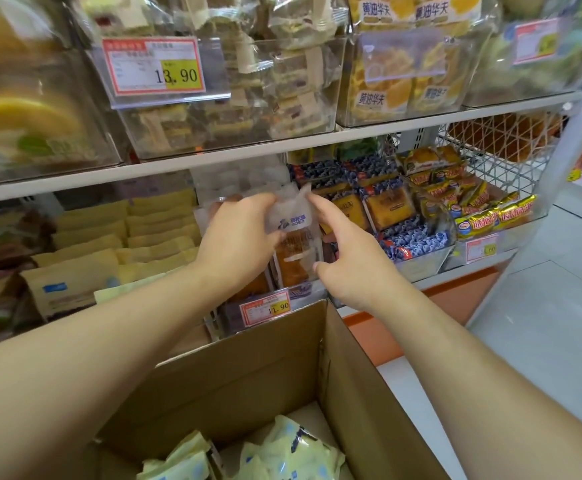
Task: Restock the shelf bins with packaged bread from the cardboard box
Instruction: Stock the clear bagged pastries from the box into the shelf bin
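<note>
Two hands are seen, the left hand [237,233] and the right hand [348,258], and one bread packet [294,237] is held between them. One cardboard box [248,375] is counted, with about four pale yellow packets [282,452] visible inside it. Two shelf levels are shown. Four price tags can be counted: 13.90 [154,65], 11.90 [265,306], and two more at the right that cannot be read with certainty.
</note>
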Available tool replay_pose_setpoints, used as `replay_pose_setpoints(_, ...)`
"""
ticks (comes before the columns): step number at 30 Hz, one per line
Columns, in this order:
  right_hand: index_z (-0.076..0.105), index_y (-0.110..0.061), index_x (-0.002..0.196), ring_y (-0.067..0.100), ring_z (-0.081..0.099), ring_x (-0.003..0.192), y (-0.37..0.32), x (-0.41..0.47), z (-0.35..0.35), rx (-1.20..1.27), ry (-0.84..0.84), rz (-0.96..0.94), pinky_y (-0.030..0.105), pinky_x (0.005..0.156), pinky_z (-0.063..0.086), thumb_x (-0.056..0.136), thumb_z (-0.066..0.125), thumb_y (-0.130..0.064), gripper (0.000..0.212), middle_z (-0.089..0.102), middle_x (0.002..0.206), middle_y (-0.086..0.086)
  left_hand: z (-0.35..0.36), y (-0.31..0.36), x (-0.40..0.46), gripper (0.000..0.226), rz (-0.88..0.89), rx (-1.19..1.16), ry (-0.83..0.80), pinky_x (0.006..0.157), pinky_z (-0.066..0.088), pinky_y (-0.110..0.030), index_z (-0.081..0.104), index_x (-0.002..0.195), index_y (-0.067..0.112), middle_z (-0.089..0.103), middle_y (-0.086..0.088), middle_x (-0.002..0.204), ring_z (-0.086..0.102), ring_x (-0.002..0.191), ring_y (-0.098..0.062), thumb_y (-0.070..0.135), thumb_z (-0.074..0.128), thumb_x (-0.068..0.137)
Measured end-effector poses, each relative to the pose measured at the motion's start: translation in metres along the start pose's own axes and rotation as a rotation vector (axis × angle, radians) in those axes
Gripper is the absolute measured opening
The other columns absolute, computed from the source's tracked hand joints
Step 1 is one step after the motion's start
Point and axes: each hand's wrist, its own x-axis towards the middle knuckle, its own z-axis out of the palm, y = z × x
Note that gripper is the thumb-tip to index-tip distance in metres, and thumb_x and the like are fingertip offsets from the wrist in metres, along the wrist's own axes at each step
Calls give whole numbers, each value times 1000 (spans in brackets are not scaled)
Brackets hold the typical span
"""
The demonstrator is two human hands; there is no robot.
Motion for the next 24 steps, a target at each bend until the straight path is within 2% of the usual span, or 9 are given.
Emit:
replay_pose_setpoints(2,19,-46,164,-4,45,118,2,0,0,-16,-14,10,0,67,43,94,66,5,99,43,137,-29,4,-3,2,29,31,15,-27,75,44,-27,69,118,22,73,0,107,68,99,-23,21,75,90)
replay_pose_setpoints(4,18,-43,164,-4,43,117,5,1,1,-46,-22,22,0,65,41,93,67,4,98,45,137,-26,7,-5,5,22,49,28,-36,71,44,-31,70,111,22,72,0,99,66,92,-23,20,75,89)
replay_pose_setpoints(6,19,-43,164,4,49,118,9,3,3,-72,-29,45,7,72,43,93,68,2,97,49,140,-19,11,-6,8,22,53,34,-36,74,52,-36,70,111,22,72,-1,99,65,93,-23,20,75,90)
replay_pose_setpoints(9,15,-46,162,18,52,124,10,4,8,-105,-64,102,26,88,45,92,69,-1,99,49,143,-1,17,-7,10,21,45,32,-40,79,56,-39,70,111,22,71,-2,101,65,94,-23,21,74,91)
replay_pose_setpoints(12,16,-45,162,22,52,130,13,5,10,-122,-67,130,29,92,46,92,69,-2,98,48,146,2,21,-7,11,17,38,29,-61,77,53,-35,69,107,23,70,-2,100,65,93,-23,22,74,92)
replay_pose_setpoints(15,15,-40,165,16,53,128,13,3,5,-110,-37,140,24,87,45,94,68,-4,96,46,157,-2,19,-7,10,24,20,26,-63,88,56,-44,67,115,23,71,-3,103,66,99,-26,22,72,91)
replay_pose_setpoints(17,16,-35,167,8,49,126,11,-1,0,-92,-24,137,18,86,43,96,68,-5,94,45,159,-10,14,-8,6,38,16,-4,-44,95,54,-46,62,127,22,71,-3,115,65,109,-26,22,72,91)
replay_pose_setpoints(21,25,-35,163,15,51,138,11,-13,-7,-87,26,114,37,108,50,94,73,-8,89,50,155,-10,-6,0,-20,58,34,-105,46,112,46,-43,49,145,29,59,7,142,53,133,-16,30,74,92)
replay_pose_setpoints(24,41,-32,153,13,60,123,18,-27,-14,-60,60,134,39,99,57,91,73,-9,74,59,135,-11,-20,9,-56,59,35,-180,57,113,45,-41,49,145,30,55,12,141,49,133,-9,30,74,92)
